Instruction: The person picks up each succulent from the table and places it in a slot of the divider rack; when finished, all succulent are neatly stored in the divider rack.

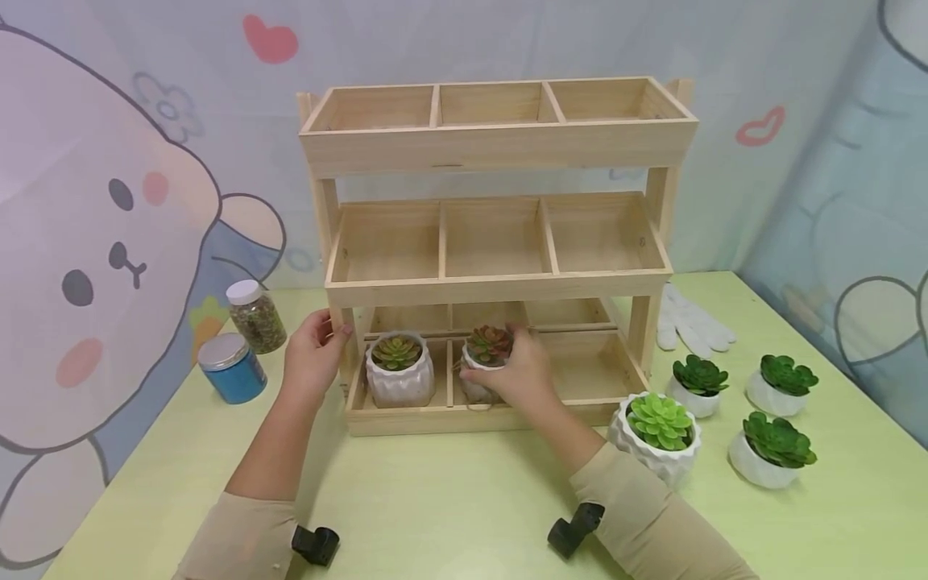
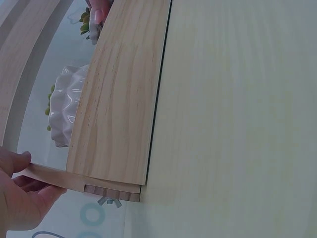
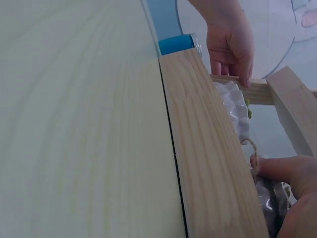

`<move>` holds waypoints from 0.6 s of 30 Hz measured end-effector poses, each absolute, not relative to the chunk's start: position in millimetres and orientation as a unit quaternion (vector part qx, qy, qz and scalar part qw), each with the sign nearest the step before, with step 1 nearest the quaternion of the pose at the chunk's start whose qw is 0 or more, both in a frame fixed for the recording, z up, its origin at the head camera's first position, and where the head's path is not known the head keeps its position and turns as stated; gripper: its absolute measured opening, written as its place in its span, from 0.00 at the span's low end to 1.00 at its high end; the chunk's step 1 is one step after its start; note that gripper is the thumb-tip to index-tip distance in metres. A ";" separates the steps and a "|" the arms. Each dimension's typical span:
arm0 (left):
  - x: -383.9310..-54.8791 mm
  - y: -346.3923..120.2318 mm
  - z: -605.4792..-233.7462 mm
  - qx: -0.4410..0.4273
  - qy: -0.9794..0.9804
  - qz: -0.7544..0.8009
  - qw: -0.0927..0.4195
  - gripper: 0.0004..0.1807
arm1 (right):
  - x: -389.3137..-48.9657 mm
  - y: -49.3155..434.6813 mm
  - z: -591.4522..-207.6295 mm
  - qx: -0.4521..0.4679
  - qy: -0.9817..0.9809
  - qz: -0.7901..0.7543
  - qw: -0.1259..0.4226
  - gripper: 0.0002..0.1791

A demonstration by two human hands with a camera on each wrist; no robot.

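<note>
A three-tier wooden rack (image 1: 500,153) stands on the table, each tier split into compartments. At its left side, my left hand (image 1: 315,354) grips the upright; the left wrist view shows the thumb and fingers on opposite faces of a wooden side piece (image 2: 52,174). My right hand (image 1: 525,374) holds a reddish potted succulent (image 1: 489,345) in the bottom tier's middle compartment, thumb in front and fingers behind. Twine (image 3: 253,153) loops out by the right thumb at that pot. A green succulent in a white ribbed pot (image 1: 401,379) sits in the bottom left compartment.
At right stand a bright green succulent (image 1: 656,435) in a white pot and several dark green ones (image 1: 772,451). White gloves (image 1: 692,322) lie behind them. Left of the rack are a blue jar (image 1: 234,370) and a white-lidded jar (image 1: 257,318) with small contents.
</note>
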State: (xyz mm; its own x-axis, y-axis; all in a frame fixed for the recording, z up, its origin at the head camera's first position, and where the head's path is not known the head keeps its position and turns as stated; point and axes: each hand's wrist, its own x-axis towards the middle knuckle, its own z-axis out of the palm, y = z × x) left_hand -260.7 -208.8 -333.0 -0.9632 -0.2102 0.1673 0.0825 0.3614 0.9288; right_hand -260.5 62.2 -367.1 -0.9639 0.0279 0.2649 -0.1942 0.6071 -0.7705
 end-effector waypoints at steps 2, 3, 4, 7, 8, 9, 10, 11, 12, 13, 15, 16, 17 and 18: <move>-260.2 -209.6 -332.5 0.041 -0.814 -0.564 0.131 0.23 | -257.7 62.8 -364.0 0.052 -0.886 0.445 0.121 0.57; -260.0 -210.0 -332.4 0.041 -0.814 -0.564 0.132 0.23 | -255.1 63.8 -361.8 0.055 -0.885 0.447 0.119 0.57; -259.9 -210.3 -332.8 0.042 -0.814 -0.565 0.131 0.23 | -251.3 65.6 -359.2 0.058 -0.883 0.452 0.115 0.56; -259.5 -210.1 -334.8 0.041 -0.811 -0.568 0.131 0.23 | -233.1 74.9 -348.3 0.079 -0.875 0.466 0.104 0.54; -259.5 -209.8 -335.9 0.041 -0.811 -0.569 0.130 0.22 | -224.5 79.2 -343.7 0.085 -0.876 0.466 0.096 0.54; -259.6 -209.7 -337.2 0.041 -0.810 -0.570 0.130 0.22 | -215.2 84.3 -339.3 0.096 -0.877 0.461 0.091 0.54; -259.5 -209.4 -338.2 0.041 -0.810 -0.570 0.129 0.22 | -205.4 90.0 -334.8 0.106 -0.876 0.462 0.083 0.53; -259.3 -209.0 -338.6 0.042 -0.811 -0.569 0.128 0.22 | -195.6 95.8 -330.6 0.113 -0.877 0.461 0.078 0.53; -259.1 -208.7 -338.7 0.042 -0.811 -0.569 0.127 0.22 | -185.6 101.8 -326.4 0.122 -0.876 0.460 0.075 0.52; -259.1 -208.6 -338.4 0.042 -0.811 -0.569 0.127 0.22 | -176.6 108.1 -322.8 0.135 -0.874 0.460 0.077 0.51; -259.1 -208.4 -337.1 0.040 -0.813 -0.566 0.130 0.22 | -160.9 121.1 -316.9 0.171 -0.864 0.463 0.100 0.46; -258.9 -208.4 -336.0 0.039 -0.814 -0.565 0.131 0.22 | -154.8 127.2 -314.4 0.185 -0.859 0.464 0.114 0.44; -258.9 -208.3 -335.2 0.037 -0.814 -0.565 0.133 0.22 | -149.6 133.2 -312.4 0.201 -0.855 0.459 0.134 0.43; -259.0 -208.4 -334.8 0.035 -0.814 -0.563 0.135 0.22 | -145.2 139.3 -310.9 0.216 -0.851 0.451 0.157 0.42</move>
State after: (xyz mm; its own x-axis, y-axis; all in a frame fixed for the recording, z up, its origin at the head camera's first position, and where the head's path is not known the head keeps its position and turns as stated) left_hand -259.0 -208.4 -334.8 -0.9612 -0.2091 0.1800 0.0947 0.3627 0.9271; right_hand -145.2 139.3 -310.9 -0.8569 -0.2267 0.4631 -0.5105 0.4989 -0.7004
